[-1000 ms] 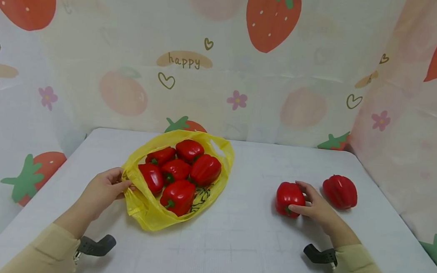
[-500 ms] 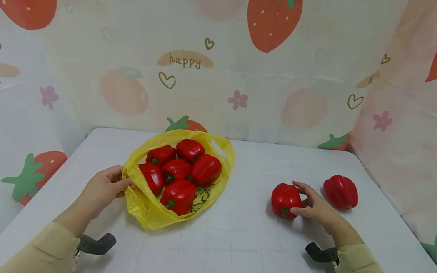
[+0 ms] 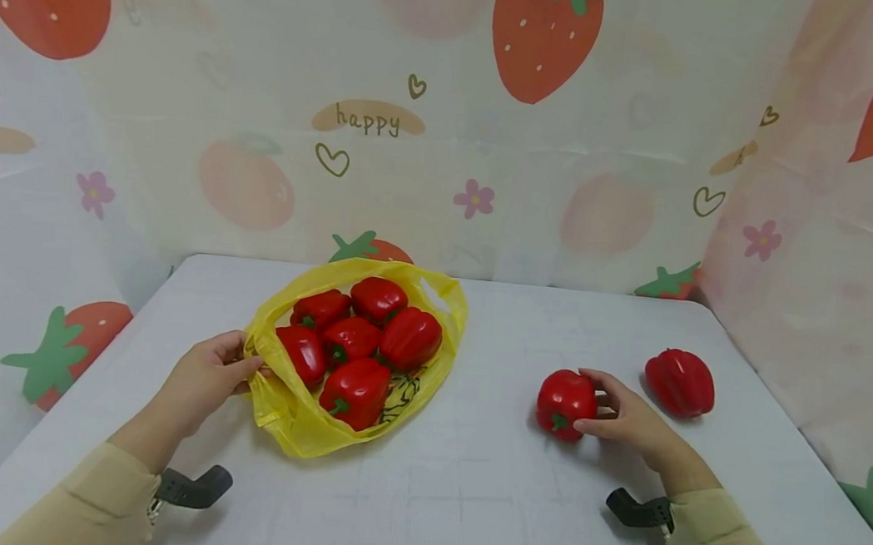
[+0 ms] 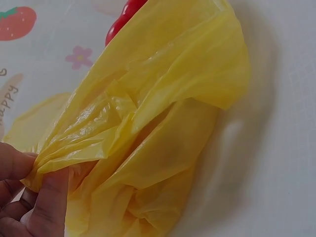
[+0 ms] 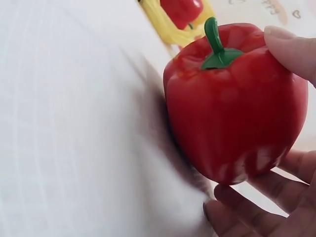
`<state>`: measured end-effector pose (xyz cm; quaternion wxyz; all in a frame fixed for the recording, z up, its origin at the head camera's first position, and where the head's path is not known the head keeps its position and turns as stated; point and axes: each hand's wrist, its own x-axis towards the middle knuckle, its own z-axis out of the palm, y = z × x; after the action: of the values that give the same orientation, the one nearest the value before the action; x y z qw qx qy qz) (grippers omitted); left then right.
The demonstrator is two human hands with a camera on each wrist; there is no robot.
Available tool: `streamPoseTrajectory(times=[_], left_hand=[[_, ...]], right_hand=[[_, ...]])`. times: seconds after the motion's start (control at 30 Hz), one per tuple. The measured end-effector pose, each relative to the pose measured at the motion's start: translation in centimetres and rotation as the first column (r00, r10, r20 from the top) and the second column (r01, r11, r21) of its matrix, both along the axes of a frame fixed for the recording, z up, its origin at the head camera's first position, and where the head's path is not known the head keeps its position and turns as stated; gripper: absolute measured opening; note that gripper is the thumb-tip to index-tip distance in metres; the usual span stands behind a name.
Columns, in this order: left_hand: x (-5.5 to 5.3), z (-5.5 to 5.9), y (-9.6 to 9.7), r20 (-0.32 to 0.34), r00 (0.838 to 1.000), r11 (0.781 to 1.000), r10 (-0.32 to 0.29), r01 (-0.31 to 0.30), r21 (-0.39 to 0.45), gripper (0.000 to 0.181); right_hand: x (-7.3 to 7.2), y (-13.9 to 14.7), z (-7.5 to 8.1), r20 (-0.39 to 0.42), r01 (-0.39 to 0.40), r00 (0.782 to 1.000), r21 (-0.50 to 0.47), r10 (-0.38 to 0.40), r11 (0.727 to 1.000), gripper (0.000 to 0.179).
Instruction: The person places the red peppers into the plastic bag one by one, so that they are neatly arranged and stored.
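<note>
At its left edge, a yellow plastic bag (image 3: 288, 426) is pinched between the thumb and fingers of my left hand (image 3: 209, 371). Several glossy red bell peppers (image 3: 357, 393) lie inside its wide mouth. Toward the right, my right hand (image 3: 626, 413) grips another red bell pepper (image 3: 564, 401) from its right side. In the right wrist view, the thumb presses near the top of that pepper (image 5: 232, 108) beside its green stem, and the fingers touch the far side. The left wrist view has the gathered bag film (image 4: 148, 108) between thumb and fingertips.
One more red bell pepper (image 3: 680, 383) lies behind and right of my right hand. The white table (image 3: 459, 516) ends at a back wall hung with strawberry-printed cloth (image 3: 445, 140). A black wrist device (image 3: 194, 487) sits at each cuff.
The pepper at my right hand has shifted slightly left and turned, so its green stem faces more toward me. My left hand and the bag have stayed in place.
</note>
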<state>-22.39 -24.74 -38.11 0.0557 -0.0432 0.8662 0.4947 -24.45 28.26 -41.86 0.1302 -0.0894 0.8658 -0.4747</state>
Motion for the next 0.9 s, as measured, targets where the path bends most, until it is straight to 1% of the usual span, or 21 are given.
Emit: streamPoseTrajectory(times=[0.13, 0.23, 0.37, 0.47, 0.7, 0.9], left_hand=[[0.0, 0.1, 0.0, 0.001, 1.000, 1.000, -0.001, 0.001, -0.008, 0.044], [0.0, 0.1, 0.0, 0.009, 1.000, 1.000, 0.003, -0.003, -0.005, 0.046], [-0.1, 0.2, 0.1, 0.020, 1.000, 1.000, 0.008, -0.008, 0.007, 0.049], [-0.1, 0.2, 0.1, 0.021, 1.000, 1.000, 0.007, -0.007, 0.011, 0.047], [-0.1, 0.2, 0.1, 0.020, 1.000, 1.000, 0.009, -0.009, 0.011, 0.050], [0.1, 0.3, 0.0, 0.013, 1.000, 1.000, 0.001, -0.001, 0.014, 0.049]], right_hand=[[-0.3, -0.6, 0.0, -0.016, 0.017, 1.000, 0.011, -0.017, 1.000, 0.089], [-0.8, -1.4, 0.4, -0.048, 0.019, 0.999, 0.013, -0.019, 1.000, 0.091], [-1.7, -2.7, 1.3, -0.105, -0.003, 0.994, -0.018, 0.002, 1.000, 0.090], [-2.4, -4.0, 2.2, -0.133, -0.028, 0.991, -0.052, 0.021, 0.998, 0.089], [-4.0, -7.3, 4.0, -0.144, -0.051, 0.989, -0.092, 0.038, 0.994, 0.090], [-5.0, -10.3, 5.6, -0.140, -0.066, 0.989, -0.104, 0.051, 0.992, 0.089]])
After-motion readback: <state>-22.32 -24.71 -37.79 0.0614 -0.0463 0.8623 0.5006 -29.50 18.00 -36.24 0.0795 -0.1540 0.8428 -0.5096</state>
